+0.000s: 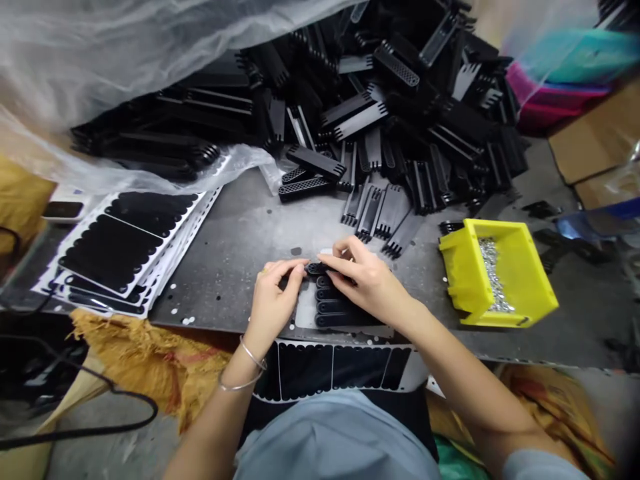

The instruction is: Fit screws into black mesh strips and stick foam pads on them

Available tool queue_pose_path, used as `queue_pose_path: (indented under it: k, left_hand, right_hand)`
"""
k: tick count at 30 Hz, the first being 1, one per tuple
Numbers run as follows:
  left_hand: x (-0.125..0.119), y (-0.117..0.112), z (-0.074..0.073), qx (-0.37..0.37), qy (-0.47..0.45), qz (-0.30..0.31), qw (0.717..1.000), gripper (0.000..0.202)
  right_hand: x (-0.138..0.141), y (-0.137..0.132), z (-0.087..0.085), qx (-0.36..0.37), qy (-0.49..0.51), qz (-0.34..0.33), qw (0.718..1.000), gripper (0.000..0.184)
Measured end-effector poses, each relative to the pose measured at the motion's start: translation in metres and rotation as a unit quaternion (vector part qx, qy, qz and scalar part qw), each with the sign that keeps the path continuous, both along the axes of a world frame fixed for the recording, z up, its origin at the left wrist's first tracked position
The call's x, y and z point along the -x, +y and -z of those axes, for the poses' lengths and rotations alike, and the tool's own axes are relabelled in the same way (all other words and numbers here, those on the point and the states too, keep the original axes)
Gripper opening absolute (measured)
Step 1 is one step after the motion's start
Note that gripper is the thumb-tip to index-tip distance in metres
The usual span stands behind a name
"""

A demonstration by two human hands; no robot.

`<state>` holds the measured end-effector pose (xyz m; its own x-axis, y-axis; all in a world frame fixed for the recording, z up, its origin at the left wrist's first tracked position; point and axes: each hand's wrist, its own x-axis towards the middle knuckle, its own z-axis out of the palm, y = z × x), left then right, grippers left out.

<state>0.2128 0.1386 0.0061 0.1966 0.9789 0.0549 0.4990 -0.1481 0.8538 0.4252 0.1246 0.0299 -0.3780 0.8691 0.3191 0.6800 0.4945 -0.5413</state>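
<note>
The left hand [273, 298] lies palm-down, fingers pressed together, the fingertips pinching one end of a small black rounded strip [316, 269]; the right hand [367, 280] reaches in from the other side, fingers curved over the strip's far end, just above a row of matching strips [330, 305] on a grey metal tabletop [240, 267]

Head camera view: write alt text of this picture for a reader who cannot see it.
A person's left hand and right hand pinch a black rounded pad on a white backing sheet, beside a heap of black comb-like plastic pieces and a yellow bin.
</note>
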Motion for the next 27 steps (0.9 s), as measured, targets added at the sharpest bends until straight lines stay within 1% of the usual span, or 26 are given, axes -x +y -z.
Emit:
queue_pose_path:
  k: [4,6,8,10,14,21,25,27]
  left_hand:
    - [-0.003,-0.004,-0.003,0.014,-0.005,-0.01,1.0,0.023]
    - [-0.003,-0.004,-0.004,0.016,0.004,-0.008,1.0,0.022]
    - [-0.003,-0.003,-0.004,0.019,0.008,-0.007,1.0,0.021]
    - [-0.004,-0.002,-0.003,0.023,0.007,-0.007,1.0,0.021]
    - [-0.005,-0.001,-0.002,0.022,0.015,-0.009,1.0,0.02]
    - [-0.008,0.001,0.0,0.009,0.01,-0.019,1.0,0.015]
    - [-0.01,0.001,0.0,0.014,0.02,-0.029,0.999,0.012]
    - [-0.011,0.001,0.0,0.019,0.024,-0.033,0.999,0.01]
  right_hand:
    - [-0.003,-0.004,-0.002,-0.027,-0.044,0.003,0.999,0.041]
    - [-0.002,-0.002,0.0,-0.028,-0.04,-0.011,0.999,0.036]
    - [-0.002,0.001,0.003,-0.012,-0.021,-0.028,0.999,0.024]
    - [-0.002,0.005,0.006,0.005,0.0,-0.036,0.999,0.019]
    - [0.0,0.008,0.007,0.016,0.02,-0.027,0.999,0.018]
    - [0.001,0.01,0.005,0.02,0.003,-0.037,0.999,0.019]
    - [0.003,0.012,0.007,0.016,-0.002,-0.037,0.999,0.021]
    - [0.0,0.011,0.004,0.015,-0.01,-0.036,0.999,0.02]
